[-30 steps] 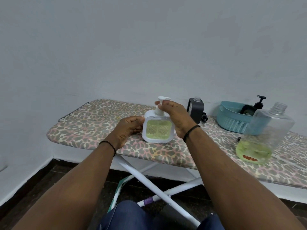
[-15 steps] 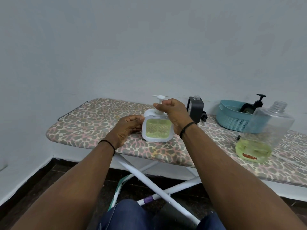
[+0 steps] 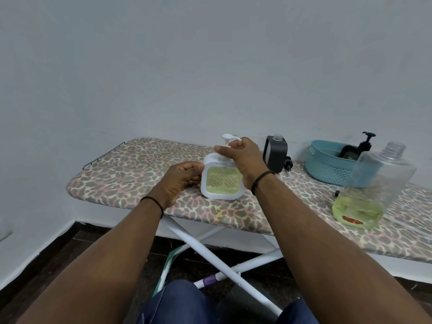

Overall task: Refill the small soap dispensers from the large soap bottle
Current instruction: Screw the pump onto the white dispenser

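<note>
A white square soap dispenser (image 3: 221, 182) with green soap inside stands on the ironing board (image 3: 131, 169). My left hand (image 3: 181, 177) holds its left side. My right hand (image 3: 243, 155) grips the white pump top, whose nozzle points left above my fingers. A dark grey dispenser (image 3: 275, 152) with an open neck stands just behind to the right. The large clear soap bottle (image 3: 371, 185), uncapped, holds a low layer of green soap at the right.
A teal basket (image 3: 327, 164) at the back right holds a black pump dispenser (image 3: 364, 146). A small black pump part lies beside the grey dispenser. The wall is close behind the board. White folding legs cross beneath the board.
My right hand has turned on the pump top, and the nozzle now points left. The dispenser and my left hand have stayed in place.
</note>
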